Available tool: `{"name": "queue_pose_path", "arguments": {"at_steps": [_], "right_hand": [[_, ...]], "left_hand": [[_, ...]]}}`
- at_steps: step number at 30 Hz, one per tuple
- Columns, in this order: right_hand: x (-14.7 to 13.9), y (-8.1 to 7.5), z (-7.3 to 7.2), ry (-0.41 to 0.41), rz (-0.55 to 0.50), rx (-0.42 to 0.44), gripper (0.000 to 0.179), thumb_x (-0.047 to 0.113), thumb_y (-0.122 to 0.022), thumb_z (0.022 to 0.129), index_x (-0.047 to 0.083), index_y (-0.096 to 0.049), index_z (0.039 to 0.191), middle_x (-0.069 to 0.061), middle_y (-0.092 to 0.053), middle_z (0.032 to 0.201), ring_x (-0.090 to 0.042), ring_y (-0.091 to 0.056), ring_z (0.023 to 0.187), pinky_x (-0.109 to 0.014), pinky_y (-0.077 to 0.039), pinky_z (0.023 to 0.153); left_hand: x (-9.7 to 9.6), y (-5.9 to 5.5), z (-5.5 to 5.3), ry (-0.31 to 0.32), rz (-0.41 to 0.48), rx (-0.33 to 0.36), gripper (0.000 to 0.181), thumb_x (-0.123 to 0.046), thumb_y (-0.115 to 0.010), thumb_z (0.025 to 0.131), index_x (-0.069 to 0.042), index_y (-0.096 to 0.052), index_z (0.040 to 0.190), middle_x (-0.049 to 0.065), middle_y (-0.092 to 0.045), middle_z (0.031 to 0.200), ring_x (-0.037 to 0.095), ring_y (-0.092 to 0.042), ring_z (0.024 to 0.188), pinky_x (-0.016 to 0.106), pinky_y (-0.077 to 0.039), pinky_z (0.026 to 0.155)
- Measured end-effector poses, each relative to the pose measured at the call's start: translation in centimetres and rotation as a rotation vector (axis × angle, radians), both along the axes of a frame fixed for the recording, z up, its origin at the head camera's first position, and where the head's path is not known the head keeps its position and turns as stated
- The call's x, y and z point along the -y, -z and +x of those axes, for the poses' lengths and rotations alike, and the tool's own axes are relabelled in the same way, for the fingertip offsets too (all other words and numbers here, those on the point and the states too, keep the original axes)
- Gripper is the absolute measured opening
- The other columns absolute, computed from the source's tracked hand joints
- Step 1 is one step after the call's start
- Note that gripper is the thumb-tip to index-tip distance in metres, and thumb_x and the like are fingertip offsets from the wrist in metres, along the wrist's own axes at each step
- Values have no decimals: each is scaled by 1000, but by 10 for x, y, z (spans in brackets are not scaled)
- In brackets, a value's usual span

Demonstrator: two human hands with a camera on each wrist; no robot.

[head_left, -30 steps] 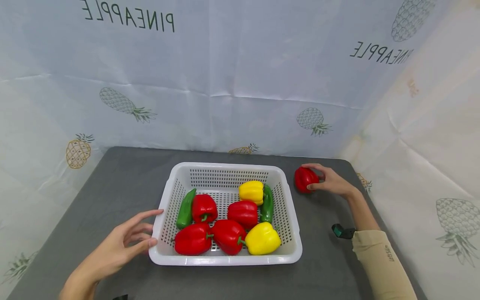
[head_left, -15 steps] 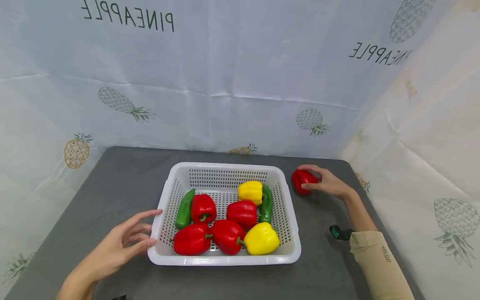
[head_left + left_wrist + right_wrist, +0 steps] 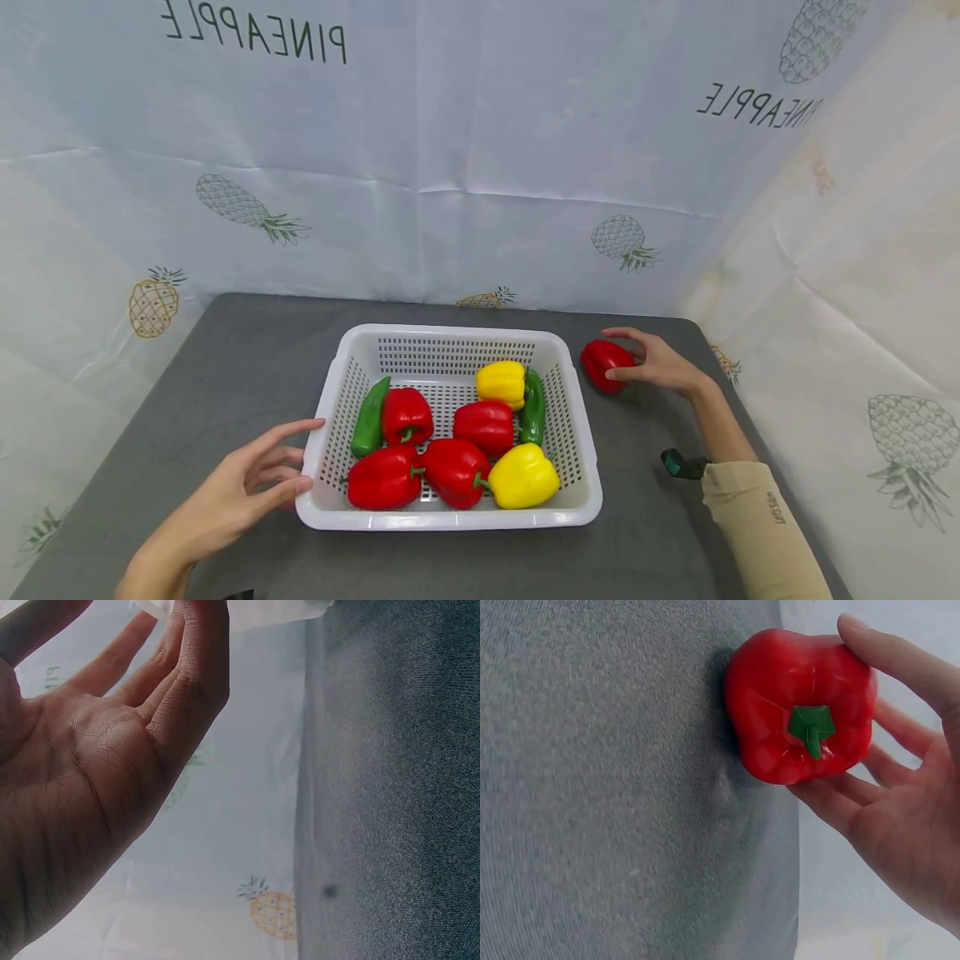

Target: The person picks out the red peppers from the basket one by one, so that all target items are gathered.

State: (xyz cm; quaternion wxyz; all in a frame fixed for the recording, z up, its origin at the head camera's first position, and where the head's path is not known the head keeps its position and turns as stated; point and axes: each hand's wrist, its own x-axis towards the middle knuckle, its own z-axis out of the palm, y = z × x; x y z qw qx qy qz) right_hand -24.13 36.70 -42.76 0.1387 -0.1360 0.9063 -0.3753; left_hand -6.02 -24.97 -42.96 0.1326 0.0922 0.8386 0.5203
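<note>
In the head view, my right hand (image 3: 655, 362) is curved around a red bell pepper (image 3: 602, 365) on the table, right of the basket. The right wrist view shows this red bell pepper (image 3: 780, 697) with its green stem facing the palm, the thumb over one side and the other fingers partly hidden behind it. My left hand (image 3: 236, 492) touches the left rim of a white plastic basket (image 3: 450, 521) with relaxed fingers. Inside lie several red bell peppers (image 3: 485, 427), yellow bell peppers (image 3: 523, 477) and long green peppers (image 3: 369, 421).
A dark grey cloth covers the table (image 3: 255, 358). White sheeting (image 3: 450, 167) printed with pineapples hangs behind it and along the sides. A small dark green device (image 3: 682, 464) is at the right wrist, by the beige sleeve (image 3: 757, 525).
The red bell pepper at my right hand has shifted slightly left and toward me. My right fingertips now sit a little farther back on it. My left hand and the basket stay put.
</note>
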Motion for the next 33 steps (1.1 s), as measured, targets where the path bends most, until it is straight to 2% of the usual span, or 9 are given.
{"name": "queue_pose_path", "arguments": {"at_steps": [4, 15, 23, 27, 33], "right_hand": [[-6, 2, 0, -2, -13, 11, 81, 25, -83, 94, 5, -43, 161, -25, -42, 167, -60, -41, 151, -74, -46, 116], [-13, 4, 0, 20, -32, 61, 76, 25, -82, 94, 7, -46, 159, -26, -46, 165, -58, -51, 145, -66, -55, 111], [-13, 2, 0, 17, -55, 47, 72, 15, -77, 95, 1, -45, 158, -29, -45, 163, -61, -46, 148, -71, -49, 115], [-7, 3, -2, 32, -28, 51, 78, 22, -79, 94, 2, -43, 161, -28, -46, 163, -56, -48, 147, -67, -53, 113], [1, 4, -3, 59, 38, 36, 78, 36, -75, 100, 4, -41, 163, -26, -44, 166, -54, -49, 147, -65, -54, 113]], "left_hand": [[0, 0, 0, -5, -3, 6, 70, -18, -76, 102, -11, -43, 163, 21, -72, 133, 3, -73, 98, 26, -66, 77], [2, 1, 1, 4, 20, -11, 68, -15, -74, 103, -10, -42, 163, 22, -72, 133, 5, -74, 98, 27, -65, 77], [3, 2, 1, 26, 46, -57, 67, -12, -73, 103, -8, -43, 162, 24, -72, 132, 6, -74, 98, 27, -65, 77], [3, 2, 0, 24, 40, -54, 67, -12, -74, 103, -8, -43, 163, 24, -71, 133, 6, -74, 98, 26, -65, 77], [3, 2, -1, 28, 42, -51, 68, -13, -74, 103, -8, -43, 163, 25, -70, 135, 3, -74, 100, 26, -65, 78]]}}
